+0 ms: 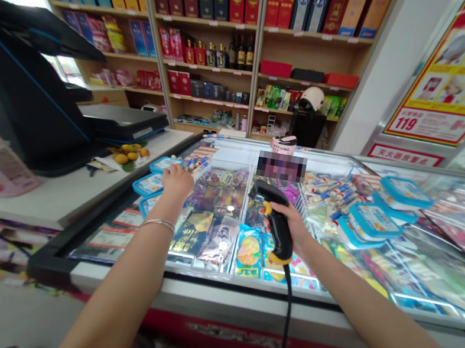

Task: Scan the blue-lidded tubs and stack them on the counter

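My right hand [289, 223] is wrapped round a black and yellow barcode scanner [280, 224], its head pointing up and to the left above the freezer. A black cable hangs from the grip. Over at the left side of the freezer top, my left hand [178, 181] has its fingers curled at the edge of a blue-rimmed plastic tub [165, 164]. The fingertips are partly hidden. Just below lie another blue-rimmed tub [147, 183] and a third, partly covered by my wrist. A bracelet [160, 222] circles that wrist.
Several more blue-lidded tubs [374, 222] are stacked on the right of the freezer's glass. Bagged goods [192, 233] lie under it. A counter [55, 197] at left carries a scale [120, 121], a dark machine and yellow fruit [130, 153]. Shelves [205, 22] of boxes stand behind.
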